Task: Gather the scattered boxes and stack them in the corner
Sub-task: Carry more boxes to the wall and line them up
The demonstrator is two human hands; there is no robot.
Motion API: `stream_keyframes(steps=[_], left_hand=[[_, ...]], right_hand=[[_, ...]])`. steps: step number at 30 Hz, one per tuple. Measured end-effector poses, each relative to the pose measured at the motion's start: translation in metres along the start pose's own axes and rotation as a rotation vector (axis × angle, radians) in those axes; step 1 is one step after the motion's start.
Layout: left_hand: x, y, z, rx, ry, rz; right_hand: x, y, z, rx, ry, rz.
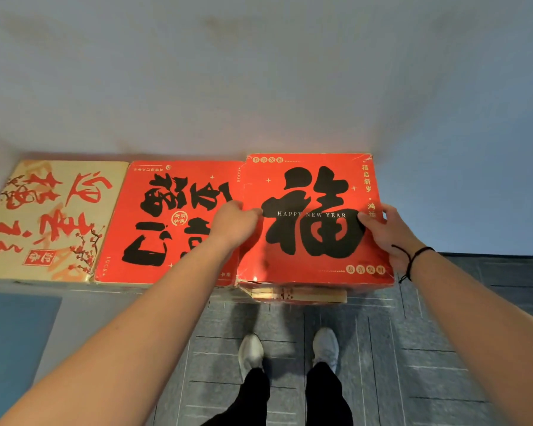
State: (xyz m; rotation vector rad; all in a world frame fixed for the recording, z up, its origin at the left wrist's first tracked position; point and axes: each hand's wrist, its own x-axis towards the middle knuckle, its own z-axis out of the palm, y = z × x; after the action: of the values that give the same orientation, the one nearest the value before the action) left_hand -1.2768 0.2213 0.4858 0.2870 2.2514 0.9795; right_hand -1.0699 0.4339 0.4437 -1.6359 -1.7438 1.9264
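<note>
My arms are bare to past the elbows, no sleeves showing. Around my right wrist [414,256] I wear a thin black cord bracelet with a loose end hanging off it. I have on black trousers [290,398] and pale grey-white sneakers [251,353], both laced shut.

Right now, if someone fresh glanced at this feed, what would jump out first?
The red box with a big black character and "HAPPY NEW YEAR", right of centre against the wall, held at its sides by the left hand and right hand. It sits on another box whose edge peeks out below. Left of it lie a second red box and a cream box with red calligraphy.
</note>
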Motion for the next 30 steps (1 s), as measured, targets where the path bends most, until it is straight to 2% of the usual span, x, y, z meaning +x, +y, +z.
stream_keyframes(steps=[14, 30], left_hand=[[0.006, -0.009, 0.020, 0.212, 0.097, 0.050], [-0.008, -0.001, 0.018, 0.168, 0.112, -0.051]], right_hand=[[0.010, 0.012, 0.004, -0.047, 0.024, 0.011], [-0.010, 0.012, 0.000, -0.049, 0.011, 0.008]])
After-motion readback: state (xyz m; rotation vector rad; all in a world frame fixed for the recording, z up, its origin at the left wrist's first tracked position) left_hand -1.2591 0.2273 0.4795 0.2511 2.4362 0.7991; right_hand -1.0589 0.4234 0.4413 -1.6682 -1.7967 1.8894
